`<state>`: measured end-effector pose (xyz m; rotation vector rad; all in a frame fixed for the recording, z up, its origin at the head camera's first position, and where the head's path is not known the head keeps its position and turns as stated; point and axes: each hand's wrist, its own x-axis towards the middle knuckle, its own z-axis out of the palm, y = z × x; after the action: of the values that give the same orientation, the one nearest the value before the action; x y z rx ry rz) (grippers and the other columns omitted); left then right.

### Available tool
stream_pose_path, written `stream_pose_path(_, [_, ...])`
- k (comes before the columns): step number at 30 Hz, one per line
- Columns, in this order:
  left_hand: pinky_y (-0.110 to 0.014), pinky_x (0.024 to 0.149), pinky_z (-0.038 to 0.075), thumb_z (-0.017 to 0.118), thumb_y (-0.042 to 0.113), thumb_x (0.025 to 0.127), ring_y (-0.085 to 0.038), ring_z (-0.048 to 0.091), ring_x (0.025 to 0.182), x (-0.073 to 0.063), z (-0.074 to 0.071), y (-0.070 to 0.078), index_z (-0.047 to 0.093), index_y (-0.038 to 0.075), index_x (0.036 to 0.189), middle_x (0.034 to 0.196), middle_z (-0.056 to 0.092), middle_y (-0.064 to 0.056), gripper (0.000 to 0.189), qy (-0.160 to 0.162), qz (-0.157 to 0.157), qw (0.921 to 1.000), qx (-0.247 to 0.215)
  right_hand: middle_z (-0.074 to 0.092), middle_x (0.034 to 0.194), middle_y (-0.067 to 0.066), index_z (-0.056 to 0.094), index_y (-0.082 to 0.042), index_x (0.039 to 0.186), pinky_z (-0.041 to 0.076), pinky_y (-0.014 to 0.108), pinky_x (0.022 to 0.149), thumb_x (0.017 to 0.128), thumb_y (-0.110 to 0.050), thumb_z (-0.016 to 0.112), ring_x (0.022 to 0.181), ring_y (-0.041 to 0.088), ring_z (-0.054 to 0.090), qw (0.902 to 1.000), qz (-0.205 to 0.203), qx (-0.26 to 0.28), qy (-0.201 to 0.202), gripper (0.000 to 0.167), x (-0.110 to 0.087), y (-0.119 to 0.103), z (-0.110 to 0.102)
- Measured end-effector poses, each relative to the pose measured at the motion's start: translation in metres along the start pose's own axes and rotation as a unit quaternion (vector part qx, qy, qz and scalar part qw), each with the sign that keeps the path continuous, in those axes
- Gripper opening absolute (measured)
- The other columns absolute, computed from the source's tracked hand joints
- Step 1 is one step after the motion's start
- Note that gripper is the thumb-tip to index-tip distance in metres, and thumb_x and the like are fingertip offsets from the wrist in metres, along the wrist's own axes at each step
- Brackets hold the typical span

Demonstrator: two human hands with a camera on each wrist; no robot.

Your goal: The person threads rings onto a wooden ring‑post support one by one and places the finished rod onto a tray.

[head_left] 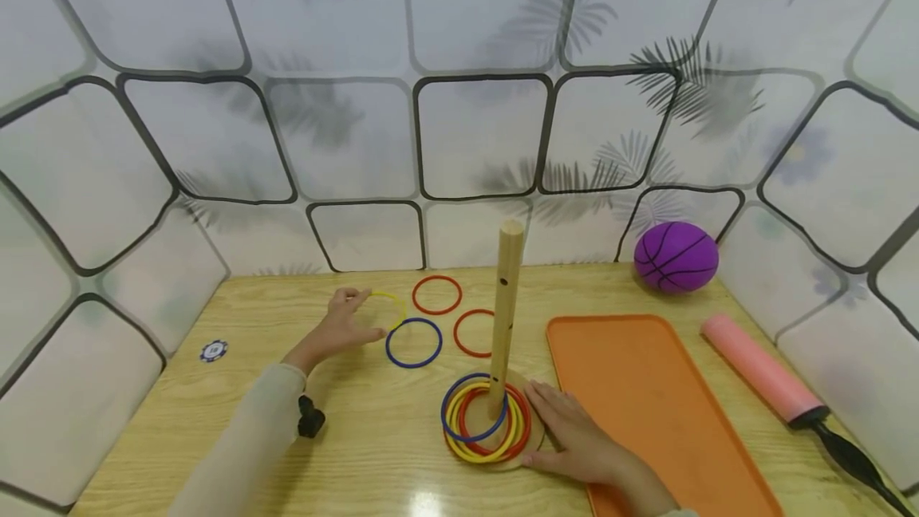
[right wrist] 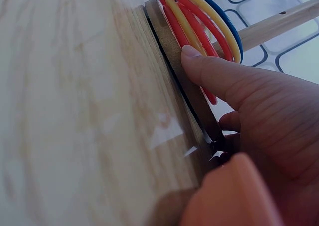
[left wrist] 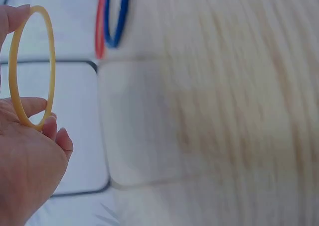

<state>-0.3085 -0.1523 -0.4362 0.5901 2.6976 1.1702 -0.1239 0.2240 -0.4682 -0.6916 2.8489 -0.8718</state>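
Note:
My left hand [head_left: 345, 325] holds a thin yellow ring [left wrist: 52, 52], thumb on one side and fingers on the opposite side. Just right of it, a blue ring [head_left: 414, 366] lies on the table, with one red ring [head_left: 436, 277] behind and another red ring [head_left: 455, 335] to the right. A wooden post [head_left: 506, 301] rises from a round wooden base [head_left: 537, 437]. Several blue, yellow and red rings [right wrist: 227, 29] encircle its foot. My right hand [head_left: 581, 441] grips the base's right edge, the thumb [right wrist: 197, 64] against the wood; its other fingers are partly hidden.
An orange tray [head_left: 632, 373] lies right of the base, close to my right hand. Farther right are a pink hand pump [head_left: 764, 373] with a black end and a purple ball [head_left: 676, 257]. A poker chip [head_left: 214, 351] lies on the left. Patterned cloth walls [head_left: 481, 138] border the table.

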Motion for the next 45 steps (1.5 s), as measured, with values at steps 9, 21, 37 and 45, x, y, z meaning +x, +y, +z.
stream_pose_path(9, [-0.065, 0.094, 0.031, 0.074, 0.033, 0.081, -0.042, 0.025, 0.126, -0.025, -0.007, 0.045, 0.025, 0.003, 0.149, 0.14, 0.021, -0.02, 0.089, -0.017, 0.086, 0.996, 0.015, 0.028, 0.148, 0.026, 0.029, 0.004, 0.146, 0.011, 0.062, 0.106, 0.083, -0.053, 0.064, 0.136, 0.043, 0.024, 1.0, -0.003, 0.006, 0.001, 0.092, -0.001, -0.001, 0.001])
stream_pose_path(21, [-0.052, 0.089, 0.038, 0.075, 0.029, 0.079, -0.031, 0.033, 0.119, -0.047, -0.032, 0.105, 0.027, 0.005, 0.149, 0.139, 0.024, -0.013, 0.088, -0.036, 0.172, 0.9829, 0.055, 0.027, 0.149, 0.026, 0.027, 0.003, 0.147, 0.01, 0.062, 0.106, 0.084, -0.053, 0.064, 0.137, 0.043, 0.022, 0.9999, -0.004, 0.011, -0.003, 0.092, -0.001, 0.001, 0.001])
stream_pose_path(37, [-0.035, 0.072, 0.033, 0.07, 0.024, 0.084, -0.023, 0.034, 0.089, -0.067, -0.084, 0.179, 0.031, 0.005, 0.148, 0.129, 0.03, -0.01, 0.077, -0.042, 0.28, 0.9586, 0.03, 0.027, 0.149, 0.026, 0.027, 0.003, 0.146, 0.011, 0.062, 0.106, 0.083, -0.054, 0.064, 0.137, 0.043, 0.022, 0.9999, -0.006, 0.01, -0.001, 0.092, -0.001, 0.002, 0.0])
stream_pose_path(45, [-0.034, 0.072, 0.032, 0.061, 0.051, 0.087, -0.022, 0.035, 0.088, -0.068, -0.096, 0.217, 0.032, 0.005, 0.147, 0.127, 0.032, -0.009, 0.081, -0.043, 0.337, 0.9404, 0.021, 0.027, 0.148, 0.027, 0.027, 0.004, 0.146, 0.013, 0.063, 0.106, 0.084, -0.054, 0.063, 0.136, 0.044, 0.023, 0.9999, -0.012, -0.001, 0.0, 0.092, 0.0, 0.004, 0.001])
